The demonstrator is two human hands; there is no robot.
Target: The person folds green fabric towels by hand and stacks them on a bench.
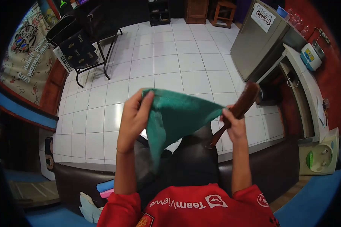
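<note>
A green cloth [178,113] is stretched in the air between my two hands, above my lap. My left hand [133,119] pinches its upper left corner, thumb on top, and one end of the fabric hangs below. The opposite corner is in the fingers of my right hand [235,125]. That same hand also grips a long, glossy brown item [247,99], broad at the upper end and narrow at the lower end. Its exact kind cannot be made out. Part of it is hidden behind my fingers.
I sit on a dark padded bench [261,160]. Rolled blue [105,185] and pink [107,193] cloths lie at my left side. A folding chair [93,56] stands ahead left on white tiles, a fridge [257,41] ahead right, and a water dispenser [322,155] at far right.
</note>
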